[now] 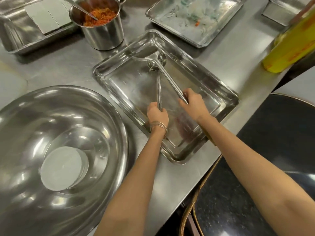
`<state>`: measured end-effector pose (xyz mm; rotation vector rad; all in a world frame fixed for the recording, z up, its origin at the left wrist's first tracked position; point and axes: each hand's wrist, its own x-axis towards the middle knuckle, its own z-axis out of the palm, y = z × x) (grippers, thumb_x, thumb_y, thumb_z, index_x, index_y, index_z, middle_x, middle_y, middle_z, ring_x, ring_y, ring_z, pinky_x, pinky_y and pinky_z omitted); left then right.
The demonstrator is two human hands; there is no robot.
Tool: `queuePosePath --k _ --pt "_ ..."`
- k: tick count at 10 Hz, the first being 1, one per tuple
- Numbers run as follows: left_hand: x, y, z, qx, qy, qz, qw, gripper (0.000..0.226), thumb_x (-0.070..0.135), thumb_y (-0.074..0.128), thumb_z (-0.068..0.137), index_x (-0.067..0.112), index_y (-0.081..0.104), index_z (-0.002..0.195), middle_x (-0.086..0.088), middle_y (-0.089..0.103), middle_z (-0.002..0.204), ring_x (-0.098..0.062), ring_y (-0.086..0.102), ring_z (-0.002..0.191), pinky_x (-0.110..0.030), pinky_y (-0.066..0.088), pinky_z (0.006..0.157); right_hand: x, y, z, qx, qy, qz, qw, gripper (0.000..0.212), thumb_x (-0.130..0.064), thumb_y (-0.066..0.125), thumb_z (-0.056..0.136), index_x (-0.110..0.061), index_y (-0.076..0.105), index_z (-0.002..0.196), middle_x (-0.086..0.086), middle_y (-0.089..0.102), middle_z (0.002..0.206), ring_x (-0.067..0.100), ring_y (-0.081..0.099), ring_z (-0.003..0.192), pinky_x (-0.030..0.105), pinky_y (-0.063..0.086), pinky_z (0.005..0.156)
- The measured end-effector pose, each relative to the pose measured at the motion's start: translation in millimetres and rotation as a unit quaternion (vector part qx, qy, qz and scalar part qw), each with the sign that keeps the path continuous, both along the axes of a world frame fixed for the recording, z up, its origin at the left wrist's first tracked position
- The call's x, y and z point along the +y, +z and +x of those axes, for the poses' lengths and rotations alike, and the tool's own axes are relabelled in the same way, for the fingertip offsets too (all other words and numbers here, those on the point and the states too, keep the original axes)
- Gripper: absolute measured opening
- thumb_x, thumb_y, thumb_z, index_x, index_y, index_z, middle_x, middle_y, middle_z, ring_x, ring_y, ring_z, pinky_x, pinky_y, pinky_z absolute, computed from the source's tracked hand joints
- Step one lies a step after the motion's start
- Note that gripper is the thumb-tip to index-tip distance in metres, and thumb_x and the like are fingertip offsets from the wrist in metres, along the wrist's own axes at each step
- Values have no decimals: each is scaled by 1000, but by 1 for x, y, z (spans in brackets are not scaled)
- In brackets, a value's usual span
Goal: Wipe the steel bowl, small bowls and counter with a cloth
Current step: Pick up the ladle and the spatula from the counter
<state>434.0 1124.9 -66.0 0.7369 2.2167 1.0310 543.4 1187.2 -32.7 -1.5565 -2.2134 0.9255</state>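
Over the tray [226, 92] on the surface, my left hand [157, 114] and right hand [193, 103] each clamp a ladle handle, so I should lift both ladles out level, the steel bowl [42, 193] waiting left of my left hand, no cloth visible.

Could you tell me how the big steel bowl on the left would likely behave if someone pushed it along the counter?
The big steel bowl looks thin and polished, so it would probably slide easily on the smooth steel counter. Its rounded sides suggest it may rock or spin. The small bowl inside would likely shift and rattle.
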Motion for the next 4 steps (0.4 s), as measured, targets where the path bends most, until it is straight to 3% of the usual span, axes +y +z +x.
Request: queuePosePath --k 3,4 --pt "-3 -15 -4 -13 -4 2 1000 27 11 65 83 8 55 107 -12 59 108 -16 53 81 -35 49 85 18 -3 -24 -8 1 -23 1000 33 -20 57 91 -6 47 118 16 64 103 32 62 91 46 49 84" --pt "-6 -4 -6 11 -52 -38 998 35 20 63 87 7 54 118 -12 53 117 -22 54 94 -31 41 89 17 1 -23 -38 3 -33 999 38 -26 55 92 -7 44 123 17 64 104 34 62 92 47 50 83"
